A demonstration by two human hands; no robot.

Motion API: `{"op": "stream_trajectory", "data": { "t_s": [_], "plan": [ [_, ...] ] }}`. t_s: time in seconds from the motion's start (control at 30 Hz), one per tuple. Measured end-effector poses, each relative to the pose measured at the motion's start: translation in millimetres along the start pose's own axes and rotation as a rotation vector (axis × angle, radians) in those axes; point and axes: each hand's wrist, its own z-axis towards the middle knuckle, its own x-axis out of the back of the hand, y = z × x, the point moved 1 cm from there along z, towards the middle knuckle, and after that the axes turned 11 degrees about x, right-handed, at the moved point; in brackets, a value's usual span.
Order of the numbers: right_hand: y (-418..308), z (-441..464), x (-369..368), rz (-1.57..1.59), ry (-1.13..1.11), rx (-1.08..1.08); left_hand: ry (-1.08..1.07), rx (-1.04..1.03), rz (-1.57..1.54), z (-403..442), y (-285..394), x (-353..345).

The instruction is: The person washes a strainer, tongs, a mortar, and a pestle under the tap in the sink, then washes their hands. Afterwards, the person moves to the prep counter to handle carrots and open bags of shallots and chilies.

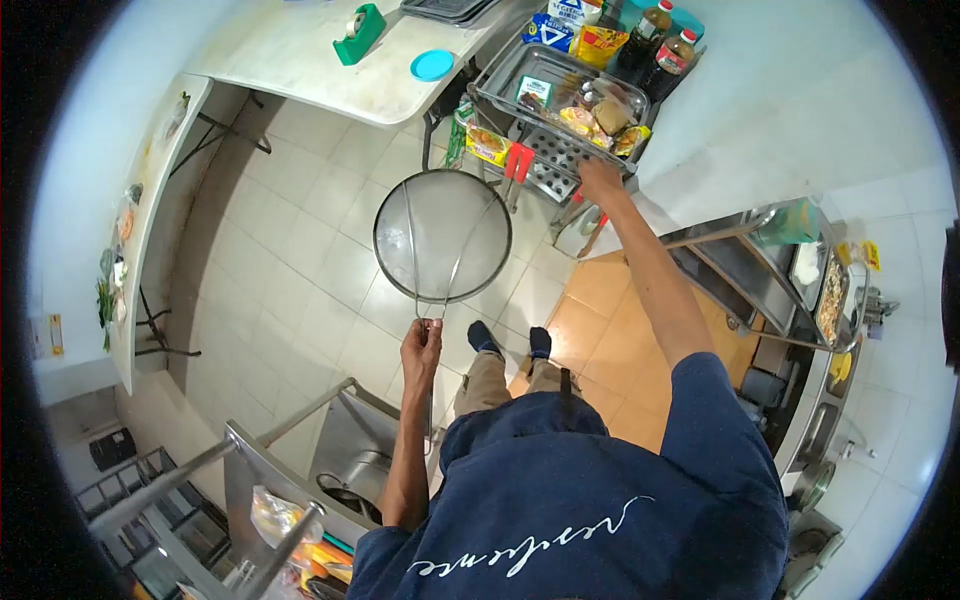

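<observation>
The left hand (421,345) is wrapped around the handle of the round mesh strainer (440,238), out over the tiled floor (320,250); a firm grip this close to the rim should stop its wide head tipping. Farther right, the right hand (600,180) is at the near edge of the metal tray (545,65); whether it holds anything I cannot tell, but slow movement should avoid jostling the packets (580,122) inside.

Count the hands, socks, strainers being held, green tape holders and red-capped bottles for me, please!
Hands: 2, left hand and right hand
Socks: 2
Strainer: 1
Tape holder: 1
Bottles: 2
Total: 8
</observation>
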Motion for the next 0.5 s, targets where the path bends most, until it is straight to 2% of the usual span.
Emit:
{"op": "stream_trajectory", "data": {
  "t_s": [0.03, 0.1, 0.2, 0.33, 0.4, 0.43, 0.5],
  "plan": [
    [1, 4, -5, 0.005, -0.004, -0.014, -0.010, 0.004, 0.011, 7, 3, 3],
    [5, 7, -18, -0.008, -0.159, -0.066, -0.045, -0.023, 0.053, 19, 8, 9],
    [5, 2, -36, 0.011, -0.055, -0.114, -0.086, -0.020, 0.115, 28, 21, 15],
    [0, -13, -24, 0.015, -0.081, -0.162, -0.146, -0.023, 0.125, 32, 21, 17],
    [-10, -21, -8, -0.021, 0.242, -0.033, -0.165, -0.083, 0.124, 35, 11, 20],
    [-22, -25, 7, -0.023, 0.241, -0.021, -0.157, -0.081, 0.115, 32, 10, 19],
    [-51, -44, 28, 0.564, 0.220, -0.117, -0.184, -0.120, 0.085, 22, 7, 14]
  ]
}}
